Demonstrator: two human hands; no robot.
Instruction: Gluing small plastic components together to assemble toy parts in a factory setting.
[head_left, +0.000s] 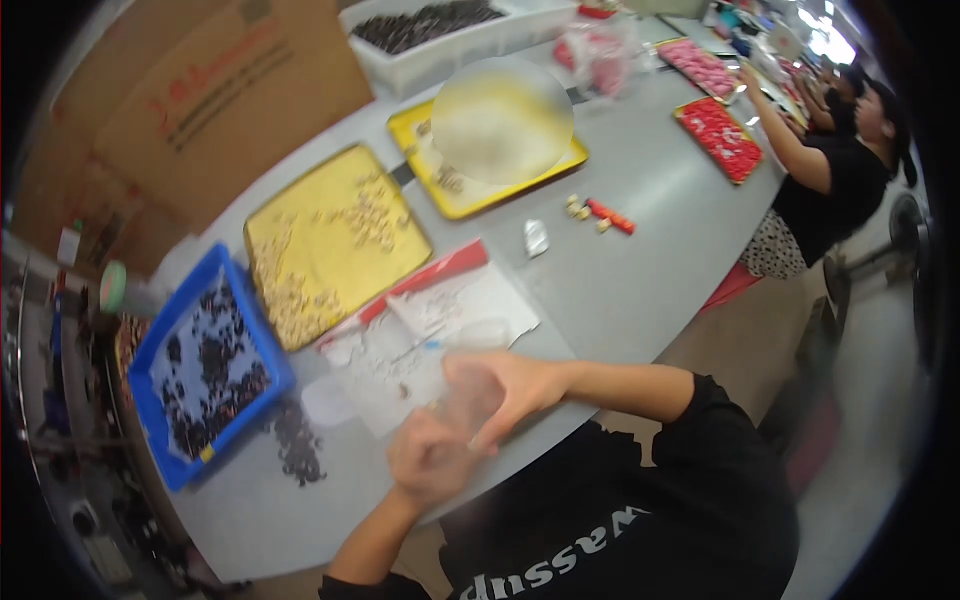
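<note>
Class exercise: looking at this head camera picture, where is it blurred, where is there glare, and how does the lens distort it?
Head view: both hands, left hand and right hand, smear with motion blur; a blurred oval patch covers part of the yellow tray; bright glare washes out the upper right corner; the grey table edge bends from the fisheye, with a dark rim around.

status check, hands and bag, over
Both hands on a clear bag, grip blurred. Blue bin and dark pieces to the left. Nothing in the way.

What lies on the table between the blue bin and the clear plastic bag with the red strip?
In the head view, between the blue bin and the clear plastic bag lies a loose pile of small dark pieces on the grey table.
</note>
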